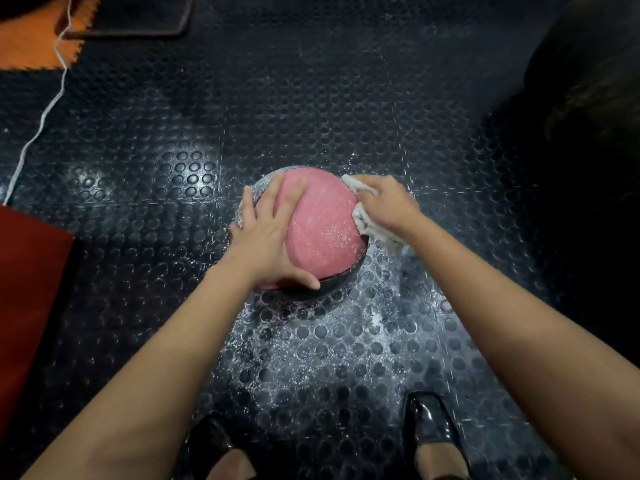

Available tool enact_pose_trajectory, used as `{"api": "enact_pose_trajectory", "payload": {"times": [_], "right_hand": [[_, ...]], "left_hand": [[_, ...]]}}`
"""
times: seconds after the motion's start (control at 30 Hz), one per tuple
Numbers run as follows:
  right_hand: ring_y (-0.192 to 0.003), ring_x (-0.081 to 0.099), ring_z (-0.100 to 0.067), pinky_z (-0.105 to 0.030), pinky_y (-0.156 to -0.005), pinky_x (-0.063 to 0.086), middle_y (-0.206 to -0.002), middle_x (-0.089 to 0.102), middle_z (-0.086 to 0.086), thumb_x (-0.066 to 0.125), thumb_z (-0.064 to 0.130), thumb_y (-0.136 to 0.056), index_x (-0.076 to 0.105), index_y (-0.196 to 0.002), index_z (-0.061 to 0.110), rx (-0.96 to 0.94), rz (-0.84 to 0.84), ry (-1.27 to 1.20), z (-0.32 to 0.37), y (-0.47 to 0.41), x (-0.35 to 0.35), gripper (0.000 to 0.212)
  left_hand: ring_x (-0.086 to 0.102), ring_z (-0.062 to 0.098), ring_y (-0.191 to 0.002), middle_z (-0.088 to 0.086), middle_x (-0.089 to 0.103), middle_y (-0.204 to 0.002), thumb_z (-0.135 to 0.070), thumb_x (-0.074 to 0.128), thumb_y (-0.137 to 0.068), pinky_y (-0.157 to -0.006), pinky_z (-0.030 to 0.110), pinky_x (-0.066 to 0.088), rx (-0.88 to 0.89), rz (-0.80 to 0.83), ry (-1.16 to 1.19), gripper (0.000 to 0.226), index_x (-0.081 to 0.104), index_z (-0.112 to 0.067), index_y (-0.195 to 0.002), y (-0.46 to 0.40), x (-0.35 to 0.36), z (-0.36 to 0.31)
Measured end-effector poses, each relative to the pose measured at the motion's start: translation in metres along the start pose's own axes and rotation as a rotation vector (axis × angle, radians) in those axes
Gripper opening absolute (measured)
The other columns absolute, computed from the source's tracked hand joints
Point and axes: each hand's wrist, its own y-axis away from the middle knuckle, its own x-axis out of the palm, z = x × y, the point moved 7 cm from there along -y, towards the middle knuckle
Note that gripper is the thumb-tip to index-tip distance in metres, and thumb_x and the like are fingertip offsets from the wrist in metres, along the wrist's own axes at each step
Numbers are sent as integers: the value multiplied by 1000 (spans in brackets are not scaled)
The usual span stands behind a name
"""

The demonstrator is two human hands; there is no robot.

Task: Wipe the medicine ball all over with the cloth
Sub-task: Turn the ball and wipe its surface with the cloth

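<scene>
A pink and black medicine ball point(322, 223) sits on the dark studded rubber floor in the middle of the view, its pink top speckled with white dust. My left hand point(266, 233) lies spread over the ball's left side, fingers straight and thumb along the near rim. My right hand point(388, 204) presses a crumpled white cloth point(363, 220) against the ball's right side, fingers curled round the cloth. Part of the cloth hangs below my wrist.
White dust covers the floor point(329, 341) around and in front of the ball. My two black shoes point(429, 431) stand at the bottom edge. A red mat point(27, 289) lies at the left, an orange patch point(31, 39) and a white cord point(41, 116) at the upper left. A dark bulky shape point(588, 81) fills the upper right.
</scene>
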Motion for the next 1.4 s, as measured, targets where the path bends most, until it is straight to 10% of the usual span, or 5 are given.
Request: {"api": "enact_pose_trajectory", "payload": {"times": [0.3,0.47,0.67,0.83,1.4], "right_hand": [[-94,53,-23,-30,-61,39,-120,49,-4,43,29,-97,48,-135,38,-442,-247,399,70,75,14,39],[-71,47,-9,-18,-53,26,-112,51,4,38,31,-101,47,-134,45,0,-225,113,24,35,4,37],[-92,53,-19,-25,-54,41,-119,52,-6,41,27,-97,50,-134,36,-501,-294,361,63,83,27,39],[-66,43,-5,-16,-52,33,-117,49,0,41,23,-100,43,-139,39,41,-328,57,9,55,15,41],[-86,48,-12,-12,-54,22,-120,50,-5,47,18,-96,48,-137,35,-299,-388,193,37,86,34,44]], "left_hand": [[-15,38,-146,-13,-19,-159,-68,84,-33,-112,71,12,-110,-94,138,153,-10,-43,-150,-8,-5,22],[-17,40,-145,-10,-19,-159,-61,89,-36,-111,71,10,-172,-113,196,153,-11,-42,-150,-3,-5,25],[-13,40,-146,-8,-18,-160,-56,90,-42,-112,70,14,-209,-140,217,150,-11,-38,-151,-4,-6,25],[-21,41,-144,-10,-24,-158,-47,94,-42,-110,73,11,-219,-89,249,154,-14,-39,-151,1,-5,20],[-17,42,-145,-6,-22,-159,-45,94,-46,-112,70,13,-277,-108,269,151,-13,-36,-152,-4,-9,18]]}}
